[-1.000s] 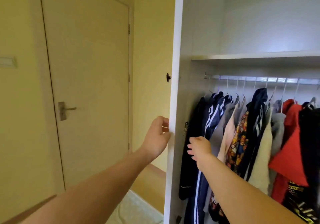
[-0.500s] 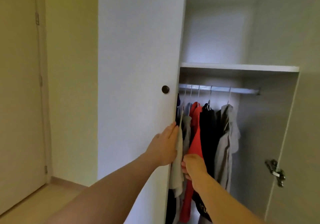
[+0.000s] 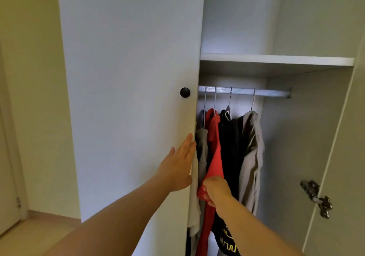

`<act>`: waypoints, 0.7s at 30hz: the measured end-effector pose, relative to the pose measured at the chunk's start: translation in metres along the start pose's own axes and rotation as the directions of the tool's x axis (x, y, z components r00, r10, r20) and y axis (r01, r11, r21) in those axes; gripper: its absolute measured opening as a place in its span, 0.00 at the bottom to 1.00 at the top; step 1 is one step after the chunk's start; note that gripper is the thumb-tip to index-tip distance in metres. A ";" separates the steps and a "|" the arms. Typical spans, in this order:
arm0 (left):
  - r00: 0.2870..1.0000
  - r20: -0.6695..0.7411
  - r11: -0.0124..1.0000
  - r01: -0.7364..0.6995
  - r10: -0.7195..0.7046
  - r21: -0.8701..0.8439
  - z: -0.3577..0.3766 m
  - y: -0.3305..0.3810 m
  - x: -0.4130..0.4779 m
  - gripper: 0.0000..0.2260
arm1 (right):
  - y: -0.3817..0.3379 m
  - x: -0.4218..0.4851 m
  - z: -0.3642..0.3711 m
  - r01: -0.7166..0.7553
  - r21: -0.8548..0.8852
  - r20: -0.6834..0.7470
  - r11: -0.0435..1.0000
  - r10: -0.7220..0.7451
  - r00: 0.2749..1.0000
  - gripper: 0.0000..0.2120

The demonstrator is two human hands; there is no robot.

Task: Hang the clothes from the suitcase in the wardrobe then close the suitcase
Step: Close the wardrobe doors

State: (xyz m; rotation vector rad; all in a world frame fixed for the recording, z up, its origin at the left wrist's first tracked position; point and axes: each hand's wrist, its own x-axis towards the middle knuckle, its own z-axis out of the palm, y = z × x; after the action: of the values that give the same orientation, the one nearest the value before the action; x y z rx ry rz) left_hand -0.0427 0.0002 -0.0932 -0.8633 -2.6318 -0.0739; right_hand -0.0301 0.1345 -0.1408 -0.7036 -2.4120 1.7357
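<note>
The right hand (image 3: 216,191) grips the lower edge of the red garment (image 3: 216,157). The garment hangs straight up from the grip to the rail (image 3: 245,92), long axis vertical. The left hand (image 3: 178,166), fingers straight, lies flat on the door (image 3: 128,97) edge, just left of the grip. A grey garment (image 3: 201,147) hangs between door and grip, and a black garment (image 3: 229,147) touches on the right. The suitcase is not in view.
</note>
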 end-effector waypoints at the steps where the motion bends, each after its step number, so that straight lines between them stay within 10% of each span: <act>1: 1.000 0.030 0.999 -0.009 0.008 0.044 -0.001 -0.004 0.005 0.41 | -0.001 0.000 0.006 0.014 -0.001 0.010 1.000 -0.014 1.000 0.06; 13: 0.948 0.315 0.999 -0.039 0.041 -0.012 -0.026 -0.017 0.031 0.44 | -0.015 -0.034 0.002 0.050 0.119 -0.009 0.992 -0.049 0.999 0.17; 21: 0.998 0.065 0.976 0.014 0.000 -0.219 -0.051 0.010 0.009 0.32 | -0.027 -0.084 -0.020 0.076 0.082 -0.065 0.994 -0.071 0.995 0.12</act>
State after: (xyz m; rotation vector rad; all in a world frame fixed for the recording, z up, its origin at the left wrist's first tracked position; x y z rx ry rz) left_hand -0.0264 0.0052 -0.0436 -0.9417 -2.7235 -0.3499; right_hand 0.0429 0.1110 -0.0933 -0.6401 -2.2798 1.7486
